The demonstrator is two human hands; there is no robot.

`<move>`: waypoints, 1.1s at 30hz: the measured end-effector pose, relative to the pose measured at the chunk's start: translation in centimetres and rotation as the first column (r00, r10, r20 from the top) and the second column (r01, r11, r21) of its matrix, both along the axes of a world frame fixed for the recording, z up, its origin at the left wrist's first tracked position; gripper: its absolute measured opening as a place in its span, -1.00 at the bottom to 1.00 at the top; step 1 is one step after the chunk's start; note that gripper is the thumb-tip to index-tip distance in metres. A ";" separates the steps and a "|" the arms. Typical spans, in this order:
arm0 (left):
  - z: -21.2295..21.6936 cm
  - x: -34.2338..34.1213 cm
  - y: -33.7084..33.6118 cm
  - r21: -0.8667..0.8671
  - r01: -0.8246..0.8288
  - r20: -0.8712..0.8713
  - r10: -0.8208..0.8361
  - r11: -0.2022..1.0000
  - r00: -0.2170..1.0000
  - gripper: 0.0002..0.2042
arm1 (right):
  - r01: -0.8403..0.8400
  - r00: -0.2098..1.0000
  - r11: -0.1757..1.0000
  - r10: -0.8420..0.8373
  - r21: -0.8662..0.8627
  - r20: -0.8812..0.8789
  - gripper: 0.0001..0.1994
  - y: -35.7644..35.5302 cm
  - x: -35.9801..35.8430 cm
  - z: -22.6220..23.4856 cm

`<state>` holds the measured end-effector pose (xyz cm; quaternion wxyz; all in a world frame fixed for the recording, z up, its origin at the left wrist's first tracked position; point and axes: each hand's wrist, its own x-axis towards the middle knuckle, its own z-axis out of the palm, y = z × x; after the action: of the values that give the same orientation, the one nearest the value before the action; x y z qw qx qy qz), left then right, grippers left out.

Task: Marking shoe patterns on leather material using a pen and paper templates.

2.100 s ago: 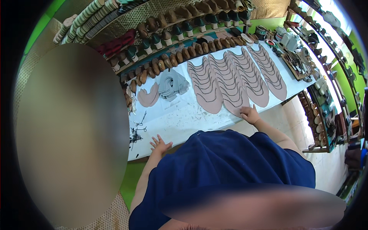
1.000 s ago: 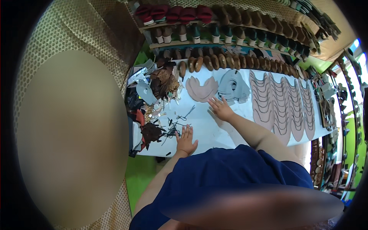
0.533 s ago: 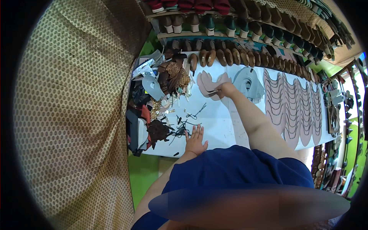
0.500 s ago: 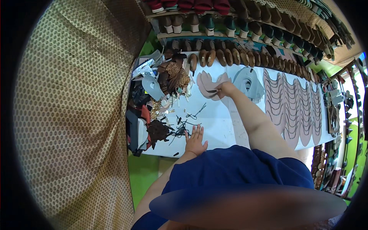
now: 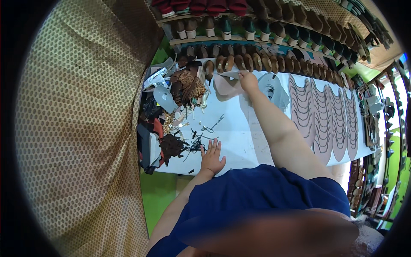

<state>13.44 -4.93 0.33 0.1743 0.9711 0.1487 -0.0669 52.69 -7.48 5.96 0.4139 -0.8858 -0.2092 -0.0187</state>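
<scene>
At the far side of the white table [image 5: 239, 150], my right hand [image 5: 248, 81] is closed on the edge of a pale pinkish shoe-upper piece [image 5: 227, 87]. That edge is lifted, while the rest hangs low over the tabletop; whether several pieces are stacked there I cannot tell. My left hand [image 5: 212, 157] rests flat near the table's front edge, fingers spread and holding nothing. Just beyond its fingertips lies a tangle of dark cords [image 5: 197, 143]. Right of my right forearm is a pile of grey cut pieces [image 5: 280, 99].
Overlapping rows of pinkish curved pieces [image 5: 322, 124] cover the table's right part. Brown shoe lasts [image 5: 257, 62] line the back edge, below shelves of shoes [image 5: 250, 30]. Scraps, brown material [image 5: 172, 146] and a leopard-print bundle [image 5: 188, 83] crowd the left. A patterned curtain [image 5: 85, 120] hangs beside it.
My right hand has moved farther back, raising the edge of the pinkish piece. My left hand still lies flat by the cords. The whole view has shifted slightly.
</scene>
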 end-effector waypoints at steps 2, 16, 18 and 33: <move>0.1 0.3 -0.2 -0.001 0.002 -0.002 -0.002 1.000 1.000 -0.23 | -0.223 0.974 0.963 0.228 -0.151 0.012 -0.73 -0.6 0.6 -0.1; 1.3 0.2 -1.2 0.114 -0.035 0.010 0.034 0.993 0.999 -0.24 | -0.329 0.938 0.928 0.342 -0.174 0.051 -0.73 -6.8 -5.5 10.5; 1.6 0.0 -1.4 0.119 -0.041 0.017 0.040 0.992 0.999 -0.24 | -0.316 0.937 0.912 0.344 -0.263 0.066 -0.73 -8.1 -7.0 12.4; 5.4 9.8 -3.3 -0.455 -0.387 0.070 0.465 0.802 0.882 -0.27 | -0.286 0.958 0.953 0.283 -0.097 -0.042 -0.73 -17.0 -16.4 16.9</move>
<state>23.22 -8.20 5.72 0.4061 0.8519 0.3292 0.0301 36.25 -24.53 22.82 0.3693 -0.8665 -0.3297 0.0639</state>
